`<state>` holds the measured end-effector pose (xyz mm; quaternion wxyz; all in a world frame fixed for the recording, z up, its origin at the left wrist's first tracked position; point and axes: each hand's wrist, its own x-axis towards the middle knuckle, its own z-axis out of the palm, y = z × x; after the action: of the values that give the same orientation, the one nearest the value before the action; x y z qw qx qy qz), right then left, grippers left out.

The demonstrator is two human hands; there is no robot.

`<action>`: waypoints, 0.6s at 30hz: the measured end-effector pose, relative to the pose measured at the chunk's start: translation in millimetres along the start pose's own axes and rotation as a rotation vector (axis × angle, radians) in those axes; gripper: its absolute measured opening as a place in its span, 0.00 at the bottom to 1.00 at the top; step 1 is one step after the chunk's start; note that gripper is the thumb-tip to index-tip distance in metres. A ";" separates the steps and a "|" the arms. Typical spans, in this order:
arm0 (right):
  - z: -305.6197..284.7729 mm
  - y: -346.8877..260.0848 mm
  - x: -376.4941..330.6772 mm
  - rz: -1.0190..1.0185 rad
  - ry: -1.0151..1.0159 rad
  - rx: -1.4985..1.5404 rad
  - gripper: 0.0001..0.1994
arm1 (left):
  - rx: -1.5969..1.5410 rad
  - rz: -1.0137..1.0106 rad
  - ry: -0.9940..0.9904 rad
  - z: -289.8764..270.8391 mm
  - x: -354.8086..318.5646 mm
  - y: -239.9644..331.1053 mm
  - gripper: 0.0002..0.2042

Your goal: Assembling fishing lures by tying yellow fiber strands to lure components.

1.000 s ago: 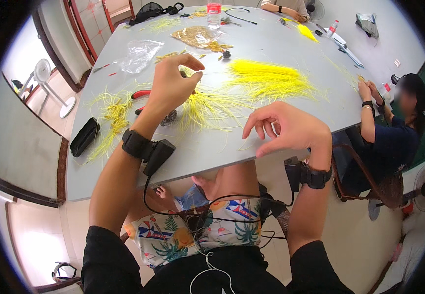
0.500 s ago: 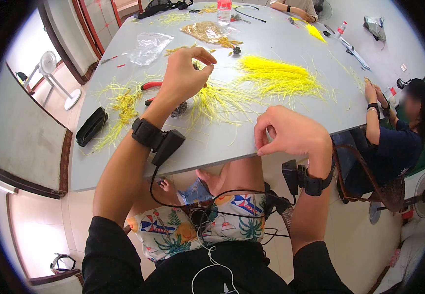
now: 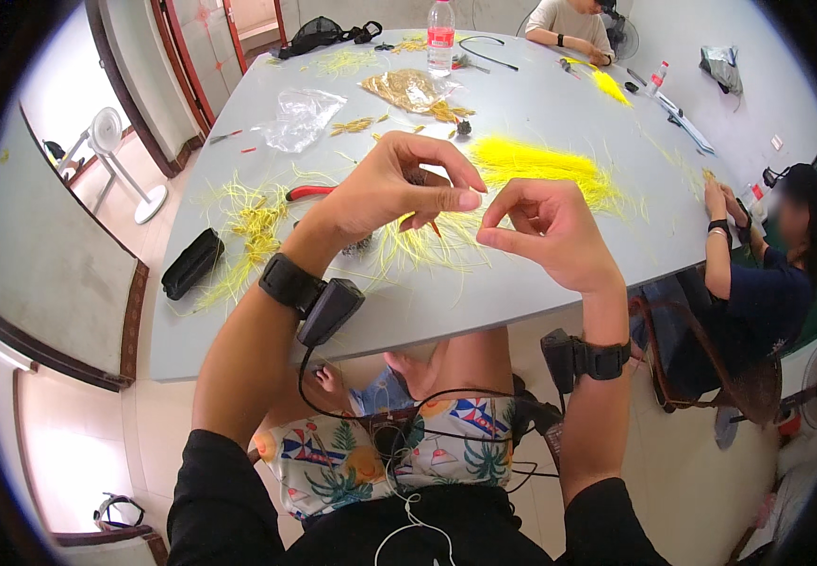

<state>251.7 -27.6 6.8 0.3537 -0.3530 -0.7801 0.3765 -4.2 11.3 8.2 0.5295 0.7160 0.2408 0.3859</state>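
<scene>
Over the grey table (image 3: 239, 321), my left hand (image 3: 399, 184) is raised with thumb and fingers pinched together. A short reddish bit (image 3: 434, 226) pokes out below the thumb. My right hand (image 3: 545, 231) is fingertip to fingertip with it, fingers curled and pinching the same fine piece, which is too thin to make out. Beneath both hands lies a fan of thin yellow strands (image 3: 427, 247). A thicker pile of bright yellow strands (image 3: 545, 162) lies just beyond. Both wrists wear black straps with small black devices.
Red-handled pliers (image 3: 312, 191), loose yellow scraps (image 3: 253, 226) and a black pouch (image 3: 191, 264) lie to the left. A clear plastic bag (image 3: 300, 113), a tan bundle (image 3: 408, 90) and a water bottle (image 3: 439, 38) sit farther back. One person (image 3: 767, 283) sits at the right, another (image 3: 573, 19) at the far end.
My right hand has lifted from the table's near edge and moved left to meet my left hand. My left hand has drawn back from the strands, with its fingers closed.
</scene>
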 end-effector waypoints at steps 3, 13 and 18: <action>4.6 -3.1 3.4 -0.049 0.087 0.095 0.09 | 0.034 -0.014 -0.088 -2.4 0.7 -1.2 0.09; 8.7 -5.5 3.2 -0.135 0.137 0.121 0.08 | -0.060 0.020 -0.058 5.7 4.9 -6.5 0.10; -1.8 -14.5 -2.9 -0.066 0.015 -0.061 0.05 | -0.031 -0.086 -0.034 0.2 4.1 -4.8 0.09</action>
<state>250.5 -36.2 18.9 0.3608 -0.3404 -0.7998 0.3380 -1.3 15.8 4.9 0.5608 0.7031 0.2561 0.3544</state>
